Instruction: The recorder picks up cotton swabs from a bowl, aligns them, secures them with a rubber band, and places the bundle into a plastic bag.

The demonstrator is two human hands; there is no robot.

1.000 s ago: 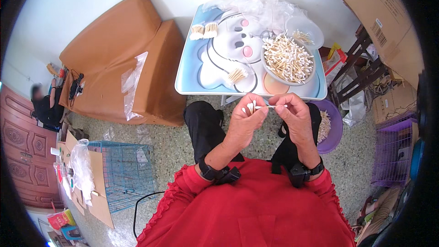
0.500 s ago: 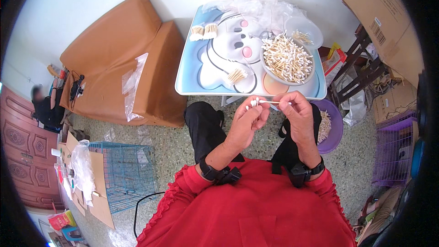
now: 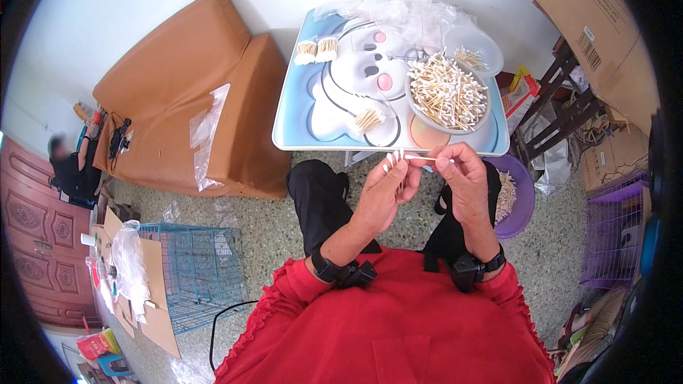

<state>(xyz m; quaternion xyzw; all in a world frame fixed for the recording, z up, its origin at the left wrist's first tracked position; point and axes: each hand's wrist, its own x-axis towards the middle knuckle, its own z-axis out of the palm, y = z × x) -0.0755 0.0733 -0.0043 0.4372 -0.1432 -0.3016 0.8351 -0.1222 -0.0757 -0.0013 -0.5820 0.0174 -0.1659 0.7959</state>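
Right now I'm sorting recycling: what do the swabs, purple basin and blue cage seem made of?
Swabs: tan matte sticks, likely wood; rounded white tips, probably cotton. Purple basin: smooth, evenly coloured, likely plastic. Blue cage: thin bars, probably painted metal.

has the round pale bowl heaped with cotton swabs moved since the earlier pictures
No. The round pale bowl heaped with wooden cotton swabs sits in the same spot on the blue-and-white printed table, with no visible shift either way.
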